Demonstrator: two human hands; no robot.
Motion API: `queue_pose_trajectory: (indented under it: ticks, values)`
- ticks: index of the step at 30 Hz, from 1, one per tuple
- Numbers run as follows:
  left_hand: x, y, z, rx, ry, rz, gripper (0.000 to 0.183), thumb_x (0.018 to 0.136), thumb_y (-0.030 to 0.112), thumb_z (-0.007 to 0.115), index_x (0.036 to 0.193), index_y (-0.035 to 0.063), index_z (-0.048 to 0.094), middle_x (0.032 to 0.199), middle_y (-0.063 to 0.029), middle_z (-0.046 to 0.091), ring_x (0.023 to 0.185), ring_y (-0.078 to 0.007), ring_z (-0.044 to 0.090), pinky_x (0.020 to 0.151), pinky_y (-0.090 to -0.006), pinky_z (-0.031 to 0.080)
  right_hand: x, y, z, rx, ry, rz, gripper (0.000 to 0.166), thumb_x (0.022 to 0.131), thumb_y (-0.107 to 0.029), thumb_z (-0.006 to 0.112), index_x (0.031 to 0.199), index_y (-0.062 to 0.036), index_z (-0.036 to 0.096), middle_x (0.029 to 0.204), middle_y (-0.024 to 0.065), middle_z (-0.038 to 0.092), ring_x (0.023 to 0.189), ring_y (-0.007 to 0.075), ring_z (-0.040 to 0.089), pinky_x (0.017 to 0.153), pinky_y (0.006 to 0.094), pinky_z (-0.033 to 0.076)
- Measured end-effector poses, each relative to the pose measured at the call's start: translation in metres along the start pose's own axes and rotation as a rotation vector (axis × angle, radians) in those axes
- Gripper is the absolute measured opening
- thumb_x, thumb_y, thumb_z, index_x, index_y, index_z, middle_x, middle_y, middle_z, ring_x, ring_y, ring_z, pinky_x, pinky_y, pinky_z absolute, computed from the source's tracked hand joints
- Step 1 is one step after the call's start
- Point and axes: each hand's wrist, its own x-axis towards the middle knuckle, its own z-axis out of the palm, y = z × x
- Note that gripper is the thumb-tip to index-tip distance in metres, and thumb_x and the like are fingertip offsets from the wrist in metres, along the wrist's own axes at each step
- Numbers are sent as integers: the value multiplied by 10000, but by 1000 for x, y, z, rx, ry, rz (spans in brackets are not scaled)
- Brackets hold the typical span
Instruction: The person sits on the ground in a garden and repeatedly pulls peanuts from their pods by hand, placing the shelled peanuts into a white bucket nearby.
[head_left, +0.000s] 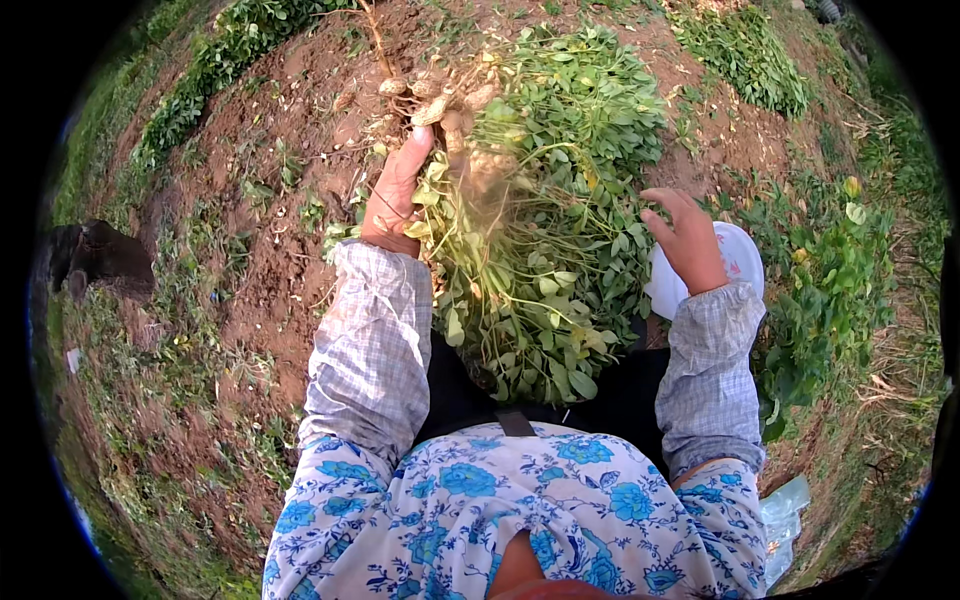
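Note:
My left hand (396, 187) is around a bunch of uprooted peanut plants (517, 292); its thumb points up at the pods and the other fingers are mostly hidden. Pale peanut pods (433, 111) hang on the dirty roots just beyond the thumb. More pods at the centre are blurred. The leafy stems spread over my lap, between my knees. To the right of the leaves, my right hand (684, 232) is raised with fingers apart and nothing seen in it. Below that hand is a rounded white object (742, 255) with pink marks, partly covered by hand and sleeve.
A green heap of peanut plants (592, 97) lies just ahead on reddish soil (277, 225). Further piles stand at the far left (202, 75) and far right (742, 60). Leafy plants (825, 285) grow at right. Clear plastic (784, 517) lies beside me; a dark object (105, 259) is at left.

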Motion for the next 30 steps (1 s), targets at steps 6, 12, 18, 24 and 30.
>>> queue_pose_trajectory:
  ticks: [6,12,18,24,30]
  values:
    - [-3,-2,6,-47,-52,-62,562,894,388,660,1316,42,526,1200,-116,623,995,-208,651,807,-365,574,2,-118,57,469,-198,-175,290,859,-177,647,1104,-25,618,1068,138,625,926,262,641,838,346,503]
    - [-21,10,21,-16,58,-168,466,917,355,634,1242,25,581,1070,-99,669,889,-176,669,719,-313,587,6,-131,86,699,-181,43,312,851,-110,685,1143,-16,627,1065,68,612,925,142,612,800,281,509]
    - [-26,12,7,-48,52,-122,434,902,350,659,1176,15,618,943,-67,681,758,-147,660,636,-288,564,2,-151,82,612,-154,-36,242,868,-114,679,1084,-20,627,1042,29,590,934,121,598,809,278,503]
    - [-50,29,17,-20,2,-161,480,909,371,643,1234,23,583,995,-77,659,830,-156,639,670,-312,544,0,-154,71,957,-443,240,237,879,-75,629,1105,-10,597,1050,23,603,945,117,590,828,281,492]
    - [-57,29,12,17,-122,-106,505,915,408,624,1245,28,579,1066,-88,655,891,-164,638,723,-324,546,-5,-155,60,879,-388,150,198,887,-68,587,1070,8,581,1014,48,611,950,120,595,830,278,491]
